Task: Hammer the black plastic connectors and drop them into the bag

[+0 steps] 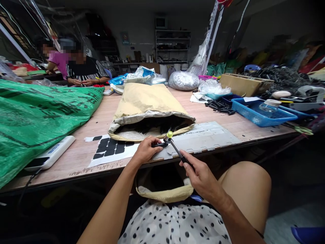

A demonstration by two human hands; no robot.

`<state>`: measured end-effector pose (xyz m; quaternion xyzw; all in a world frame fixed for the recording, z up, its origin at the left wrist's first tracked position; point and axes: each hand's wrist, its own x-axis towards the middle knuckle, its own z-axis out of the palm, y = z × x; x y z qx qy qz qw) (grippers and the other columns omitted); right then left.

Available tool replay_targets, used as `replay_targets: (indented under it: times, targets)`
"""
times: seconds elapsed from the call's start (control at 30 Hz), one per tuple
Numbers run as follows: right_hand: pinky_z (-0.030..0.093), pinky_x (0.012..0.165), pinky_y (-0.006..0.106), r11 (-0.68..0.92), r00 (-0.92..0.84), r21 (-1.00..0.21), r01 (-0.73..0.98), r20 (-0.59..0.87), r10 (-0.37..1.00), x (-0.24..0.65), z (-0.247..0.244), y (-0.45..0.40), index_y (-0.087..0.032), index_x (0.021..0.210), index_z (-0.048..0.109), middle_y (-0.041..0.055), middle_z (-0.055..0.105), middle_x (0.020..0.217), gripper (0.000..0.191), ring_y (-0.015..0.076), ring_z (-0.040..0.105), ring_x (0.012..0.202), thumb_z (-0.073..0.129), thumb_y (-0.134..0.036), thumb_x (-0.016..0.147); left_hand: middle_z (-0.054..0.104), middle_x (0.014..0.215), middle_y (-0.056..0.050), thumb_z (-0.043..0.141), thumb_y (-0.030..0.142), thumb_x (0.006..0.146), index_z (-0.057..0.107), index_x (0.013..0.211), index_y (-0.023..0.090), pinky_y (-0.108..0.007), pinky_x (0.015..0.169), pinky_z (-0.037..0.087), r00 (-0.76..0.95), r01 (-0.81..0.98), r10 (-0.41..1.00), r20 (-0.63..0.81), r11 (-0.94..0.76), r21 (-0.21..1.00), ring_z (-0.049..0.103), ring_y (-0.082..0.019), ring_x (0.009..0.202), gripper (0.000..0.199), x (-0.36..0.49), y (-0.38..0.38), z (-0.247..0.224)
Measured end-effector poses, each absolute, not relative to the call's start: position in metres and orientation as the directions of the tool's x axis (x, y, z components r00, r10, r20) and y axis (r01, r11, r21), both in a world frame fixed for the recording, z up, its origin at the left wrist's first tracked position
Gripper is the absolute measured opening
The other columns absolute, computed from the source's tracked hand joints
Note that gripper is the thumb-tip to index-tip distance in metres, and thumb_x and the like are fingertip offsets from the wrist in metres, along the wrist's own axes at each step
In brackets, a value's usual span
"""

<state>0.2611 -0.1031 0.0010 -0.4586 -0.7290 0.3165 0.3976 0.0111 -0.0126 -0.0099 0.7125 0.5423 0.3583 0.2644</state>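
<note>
My right hand (199, 171) is closed around the handle of a small hammer (177, 149) with a yellow cap on its metal head. The hammer head is over a small black piece (159, 145), close to it; I cannot tell whether they touch. My left hand (146, 149) pinches this black piece at the table's front edge, over a grey board (210, 135). Just behind lies an open tan paper sack (152, 98), its mouth facing me and dark pieces inside. Below the table edge, another open sack (167, 196) sits at my lap.
A white sheet with black rounded pads (109, 147) lies left of my hands. Farther left are a green woven bag (45, 115) and a white device (54, 152). On the right are black pieces (219, 105), a blue tray (261, 113) and a cardboard box (241, 84). Two people sit back left.
</note>
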Motion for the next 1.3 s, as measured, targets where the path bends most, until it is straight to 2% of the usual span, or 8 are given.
replay_targets:
  times: [0.13, 0.23, 0.37, 0.5, 0.7, 0.87, 1.03, 1.3]
  targets:
    - [0.056, 0.104, 0.036, 0.508, -0.3, -0.762, 0.401, 0.415, 0.859, 0.25, -0.003, -0.105, -0.017, 0.148, 0.053, 0.0127, 0.068, 0.13, 0.049, 0.0197, 0.069, 0.11, 0.045, -0.023, 0.1, 0.067, 0.095, -0.003, 0.077, 0.022, 0.076, 0.075, 0.095, 0.019, -0.034, 0.085, 0.046, 0.164, 0.579, 0.955, 0.246, -0.295, 0.76, 0.062, -0.022, 0.092, 0.019, 0.01, -0.011, -0.012]
    - [0.056, 0.104, 0.037, 0.552, -0.336, -0.711, 0.436, 0.44, 0.833, 0.244, -0.009, -0.105, -0.022, 0.15, 0.051, 0.0111, 0.065, 0.135, 0.051, 0.0207, 0.068, 0.114, 0.044, -0.019, 0.099, 0.065, 0.091, -0.002, 0.075, 0.023, 0.078, 0.076, 0.092, 0.019, -0.032, 0.082, 0.047, 0.192, 0.574, 0.946, 0.262, -0.325, 0.752, 0.061, -0.021, 0.089, 0.015, 0.01, -0.012, -0.01]
    - [0.058, 0.1, 0.038, 0.525, -0.335, -0.676, 0.517, 0.405, 0.851, 0.242, -0.014, -0.105, -0.024, 0.149, 0.052, 0.0106, 0.067, 0.13, 0.051, 0.0233, 0.068, 0.113, 0.043, -0.019, 0.098, 0.066, 0.092, -0.002, 0.075, 0.021, 0.077, 0.078, 0.093, 0.021, -0.032, 0.084, 0.047, 0.198, 0.576, 0.944, 0.264, -0.33, 0.748, 0.061, -0.021, 0.092, 0.016, 0.011, -0.014, -0.007]
    - [0.056, 0.103, 0.04, 0.522, -0.302, -0.667, 0.531, 0.426, 0.853, 0.248, -0.012, -0.107, -0.022, 0.15, 0.05, 0.0115, 0.066, 0.131, 0.051, 0.0238, 0.067, 0.114, 0.041, -0.021, 0.1, 0.069, 0.096, -0.003, 0.077, 0.021, 0.076, 0.077, 0.094, 0.021, -0.034, 0.088, 0.048, 0.164, 0.578, 0.95, 0.264, -0.31, 0.755, 0.063, -0.022, 0.094, 0.018, 0.012, -0.014, -0.007]
    - [0.055, 0.104, 0.038, 0.455, -0.31, -0.713, 0.534, 0.335, 0.89, 0.255, -0.011, -0.108, -0.022, 0.147, 0.054, 0.0107, 0.066, 0.132, 0.048, 0.0222, 0.065, 0.118, 0.041, -0.024, 0.101, 0.07, 0.098, -0.004, 0.076, 0.022, 0.077, 0.076, 0.095, 0.021, -0.035, 0.088, 0.048, 0.151, 0.601, 0.955, 0.255, -0.294, 0.743, 0.064, -0.022, 0.094, 0.018, 0.012, -0.015, -0.008]
    - [0.05, 0.108, 0.04, 0.412, -0.181, -0.689, 0.596, 0.384, 0.905, 0.267, -0.01, -0.1, -0.021, 0.144, 0.056, 0.0101, 0.065, 0.132, 0.047, 0.0231, 0.063, 0.12, 0.043, -0.024, 0.099, 0.069, 0.095, -0.003, 0.075, 0.025, 0.079, 0.075, 0.094, 0.021, -0.033, 0.083, 0.047, 0.176, 0.627, 0.95, 0.258, -0.31, 0.714, 0.063, -0.021, 0.091, 0.016, 0.011, -0.017, -0.004]
    - [0.053, 0.098, 0.043, 0.272, -0.031, -0.583, 0.766, 0.389, 0.921, 0.286, -0.017, -0.09, -0.02, 0.138, 0.061, 0.0119, 0.067, 0.113, 0.047, 0.0261, 0.065, 0.108, 0.042, -0.02, 0.095, 0.069, 0.096, -0.004, 0.075, 0.026, 0.079, 0.074, 0.096, 0.02, -0.034, 0.082, 0.047, 0.19, 0.631, 0.947, 0.259, -0.32, 0.707, 0.063, -0.022, 0.091, 0.017, 0.011, -0.018, -0.002]
    - [0.054, 0.08, 0.036, 0.275, -0.061, -0.484, 0.831, 0.411, 0.91, 0.291, -0.023, -0.082, -0.022, 0.133, 0.064, 0.0087, 0.062, 0.097, 0.046, 0.0229, 0.064, 0.087, 0.046, -0.015, 0.091, 0.067, 0.095, -0.004, 0.068, 0.031, 0.087, 0.076, 0.098, 0.021, -0.035, 0.086, 0.046, 0.243, 0.605, 0.93, 0.276, -0.368, 0.706, 0.061, -0.022, 0.093, 0.016, 0.009, -0.017, -0.003]
